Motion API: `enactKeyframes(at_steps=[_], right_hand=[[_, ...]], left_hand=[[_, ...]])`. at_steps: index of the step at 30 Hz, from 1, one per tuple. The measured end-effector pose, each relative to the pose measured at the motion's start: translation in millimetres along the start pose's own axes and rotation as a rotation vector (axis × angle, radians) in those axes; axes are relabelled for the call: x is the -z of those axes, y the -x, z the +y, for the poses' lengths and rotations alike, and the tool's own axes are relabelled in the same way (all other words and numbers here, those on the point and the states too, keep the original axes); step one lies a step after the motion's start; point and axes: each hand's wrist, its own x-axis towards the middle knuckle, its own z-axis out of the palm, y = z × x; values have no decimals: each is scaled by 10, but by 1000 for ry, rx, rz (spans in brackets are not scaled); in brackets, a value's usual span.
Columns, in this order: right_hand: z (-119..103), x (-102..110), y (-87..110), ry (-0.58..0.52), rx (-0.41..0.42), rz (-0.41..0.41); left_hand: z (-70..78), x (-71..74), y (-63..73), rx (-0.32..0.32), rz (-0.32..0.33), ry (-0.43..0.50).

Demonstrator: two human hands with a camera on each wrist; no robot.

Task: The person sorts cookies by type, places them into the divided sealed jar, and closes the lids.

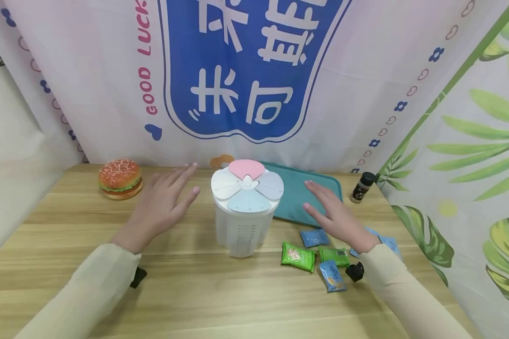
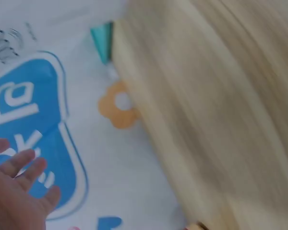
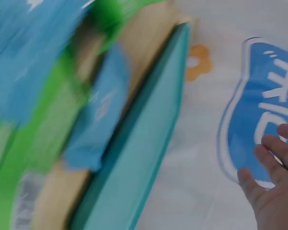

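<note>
A clear plastic storage canister (image 1: pixel 245 230) stands upright in the middle of the wooden table. Its flower-like lid (image 1: pixel 248 186) has pink, white, grey and light blue segments, and a measuring scale runs down the front. To its left, my left hand (image 1: pixel 163 202) hovers with fingers extended and nothing in them. The toy-like hamburger (image 1: pixel 119 179) is just left of that hand. On the canister's other side my right hand (image 1: pixel 332 214) is also empty, fingers extended, overlapping the teal tray (image 1: pixel 294 197) in the head view. Below it lie blue packets (image 1: pixel 332 276) and green packets (image 1: pixel 298 256).
A black-capped seasoning jar (image 1: pixel 361 187) stands at the back right, beside the tray. More blue packets (image 1: pixel 390 245) lie partly behind the right wrist. A printed curtain (image 1: pixel 110 94) hangs along the table's back edge, and a leaf-patterned one (image 1: pixel 483 188) borders the right.
</note>
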Motion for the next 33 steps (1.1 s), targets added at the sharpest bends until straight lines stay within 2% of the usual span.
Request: enactKeyframes(at_steps=[5, 7, 10, 14, 17, 25, 33], right_hand=[[-229, 61, -86, -225, 187, 211], [-337, 84, -114, -270, 263, 268], [-495, 130, -145, -303, 369, 311], [-708, 212, -151, -285, 469, 292], [-845, 253, -140, -252, 513, 244], [-1041, 221, -162, -169, 523, 136], [-1073, 155, -241, -176, 533, 126]], left_hand=[[200, 91, -28, -83, 109, 255], [293, 135, -27, -133, 145, 289], [423, 201, -25, -221, 181, 327], [577, 260, -30, -357, 174, 346], [652, 280, -39, -425, 162, 322], [680, 270, -32, -574, 145, 239], [674, 280, 9, -600, 170, 182]])
